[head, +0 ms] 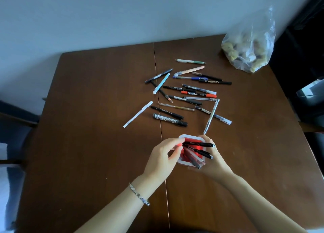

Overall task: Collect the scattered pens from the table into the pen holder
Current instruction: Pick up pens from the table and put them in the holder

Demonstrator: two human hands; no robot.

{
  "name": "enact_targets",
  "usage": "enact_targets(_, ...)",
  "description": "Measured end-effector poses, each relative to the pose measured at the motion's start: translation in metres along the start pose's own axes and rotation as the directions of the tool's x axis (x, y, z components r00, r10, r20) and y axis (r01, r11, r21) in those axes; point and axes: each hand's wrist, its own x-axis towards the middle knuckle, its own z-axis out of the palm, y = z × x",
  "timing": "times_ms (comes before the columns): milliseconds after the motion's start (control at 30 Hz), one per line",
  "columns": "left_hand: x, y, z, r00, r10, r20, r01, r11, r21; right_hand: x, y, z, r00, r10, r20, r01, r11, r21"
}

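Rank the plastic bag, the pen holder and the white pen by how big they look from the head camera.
1. plastic bag, clearly largest, though farthest away.
2. pen holder, partly hidden by both hands and nearest the camera, so this place is unsure.
3. white pen, long but very thin.

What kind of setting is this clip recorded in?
Probably a home dining or living room, not a lab: a dark brown wooden table pushed against a plain pale wall, a clear plastic bag of food at its far corner, and dark chairs at the sides.
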Motion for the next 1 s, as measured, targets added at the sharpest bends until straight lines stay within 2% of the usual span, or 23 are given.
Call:
enact_targets(100, 0.012, 0.001, -0.013, 0.997, 0.030, 0.065, -0.029, 0.999, -0.016, -0.003, 0.002, -0.001, 0.999, 0.030, 0.013, -0.030, 1.000, 0.004)
enact_targets(167, 0.030, -0.004, -0.026, 1.000, -0.017, 0.017, 0.017, 1.000, -0.019, -0.004, 0.004, -0.003, 0.997, 0.063, 0.040, -0.064, 0.998, 0.017)
enact_targets(233, 0.055, -0.018, -0.036, 0.997, -0.073, -0.015, 0.074, 0.991, 0.115, -0.005, -0.001, -0.004, 0.994, 0.062, 0.088, -0.069, 0.995, 0.073)
enact_targets(300, 0.083, -0.033, -0.040, 0.996, -0.074, 0.042, 0.056, 0.945, 0.321, -0.004, -0.011, -0.007, 0.975, 0.140, 0.172, -0.167, 0.974, 0.151)
enact_targets(333, 0.097, -0.038, -0.039, 0.993, -0.065, 0.094, 0.022, 0.915, 0.403, -0.003, -0.011, -0.009, 0.979, 0.103, 0.178, -0.132, 0.978, 0.159)
enact_targets(367, 0.110, -0.042, -0.037, 0.986, -0.058, 0.155, -0.022, 0.884, 0.467, -0.001, -0.013, -0.011, 0.985, 0.058, 0.162, -0.078, 0.990, 0.117)
enact_targets(467, 0.142, -0.052, -0.025, 0.937, -0.113, 0.329, -0.138, 0.748, 0.649, 0.001, -0.010, -0.016, 0.994, 0.050, 0.093, -0.053, 0.998, 0.028)
enact_targets(533, 0.152, -0.058, -0.018, 0.916, -0.159, 0.368, -0.170, 0.677, 0.716, 0.004, -0.009, -0.019, 0.996, 0.014, 0.090, -0.014, 1.000, -0.006)
enact_targets(667, 0.145, -0.067, -0.012, 0.934, -0.197, 0.298, -0.069, 0.718, 0.693, 0.007, -0.006, -0.018, 0.996, -0.011, 0.083, 0.014, 0.999, -0.035)
enact_targets(867, 0.094, -0.066, -0.006, 0.882, -0.386, 0.270, 0.086, 0.695, 0.714, 0.007, -0.001, -0.016, 0.997, 0.032, 0.074, -0.029, 0.999, -0.039)
enact_targets(933, 0.073, -0.065, -0.010, 0.891, -0.370, 0.263, 0.157, 0.795, 0.586, 0.007, 0.001, -0.016, 0.995, 0.043, 0.090, -0.039, 0.998, -0.040)
enact_targets(1000, 0.055, -0.053, -0.017, 0.912, -0.386, 0.139, 0.342, 0.902, 0.265, 0.007, 0.003, -0.015, 0.995, 0.035, 0.089, -0.030, 0.998, -0.060)
